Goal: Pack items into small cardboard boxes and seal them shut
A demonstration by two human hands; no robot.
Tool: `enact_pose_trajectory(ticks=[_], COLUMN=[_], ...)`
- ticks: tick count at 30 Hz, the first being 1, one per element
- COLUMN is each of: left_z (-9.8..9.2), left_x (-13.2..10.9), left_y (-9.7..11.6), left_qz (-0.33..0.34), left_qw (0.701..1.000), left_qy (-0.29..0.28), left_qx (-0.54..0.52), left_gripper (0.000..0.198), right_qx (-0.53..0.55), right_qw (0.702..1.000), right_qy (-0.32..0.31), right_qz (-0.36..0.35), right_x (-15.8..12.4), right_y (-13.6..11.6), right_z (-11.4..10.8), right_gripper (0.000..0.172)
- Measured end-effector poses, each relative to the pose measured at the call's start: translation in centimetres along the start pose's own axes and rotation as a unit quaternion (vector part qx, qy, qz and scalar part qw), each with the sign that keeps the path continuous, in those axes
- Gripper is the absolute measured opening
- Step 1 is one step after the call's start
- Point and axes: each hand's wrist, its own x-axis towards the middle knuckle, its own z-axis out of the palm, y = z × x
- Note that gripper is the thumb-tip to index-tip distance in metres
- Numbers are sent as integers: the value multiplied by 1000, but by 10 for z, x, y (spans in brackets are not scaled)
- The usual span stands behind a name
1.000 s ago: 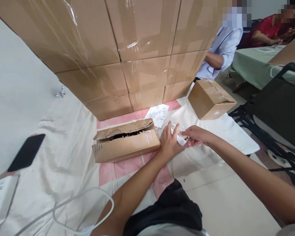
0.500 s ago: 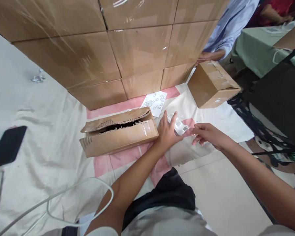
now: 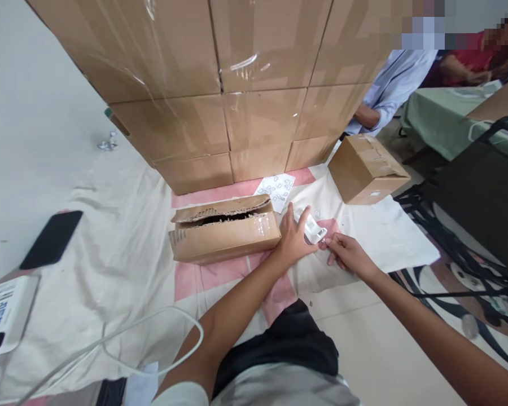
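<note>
Your left hand [image 3: 294,239] grasps a small white plastic clip-like part [image 3: 314,231]. Your right hand [image 3: 347,255], just to its right, pinches at the part's lower edge with thumb and forefinger; what it grips there is too small to tell. Immediately left of your left hand lies a torn, opened brown cardboard box [image 3: 224,234], contents hidden. Judged from this, the part is out and being worked; nothing finished shows nearby.

glossy white plastic part [image 3: 314,231], torn matt cardboard box [image 3: 224,235], creased cloth sheet [image 3: 110,248]
</note>
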Motion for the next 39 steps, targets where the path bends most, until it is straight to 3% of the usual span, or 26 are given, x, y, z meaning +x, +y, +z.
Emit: enact_pose_trajectory(ticks=[3, 6, 10, 13, 17, 22, 29, 32, 35, 39], left_z=[-19, -61, -127, -156, -164, -165, -177, -184, -189, -203], left_x=[-11, -34, -74, -101, -130, -159, -166, -167, -171, -177], left_y=[16, 42, 67, 72, 74, 90, 84, 78, 72, 69], left_qz=[10, 39, 1, -35, -44, -33, -35, -32, -34, -101], left_qw=[1000, 998, 979, 966, 972, 989, 982, 981, 983, 980], left_qy=[2, 0, -5, -22, 45, 135, 182, 185, 175, 167], left_qx=[-4, -52, -203, -257, -228, -49, 33, 50, 52, -47], left_gripper=[93, 68, 43, 32, 36, 30, 13, 13, 16, 11], right_qx=[41, 76, 61, 24, -6, -65, -137, -219, -321, -373], right_qw=[997, 983, 948, 908, 876, 841, 810, 792, 749, 706], right_qy=[24, 23, -76, -146, -172, -189, -195, -136, -62, 8], right_qz=[-67, -163, -303, -393, -450, -503, -537, -553, -577, -602], right_x=[-17, -40, -64, -71, -77, -91, -91, -81, -74, -77], right_y=[-8, -30, -70, -96, -117, -126, -133, -140, -153, -178], right_z=[2, 11, 38, 61, 80, 81, 86, 91, 98, 114], right_gripper=[44, 40, 32, 28, 27, 28, 11, 8, 19, 32])
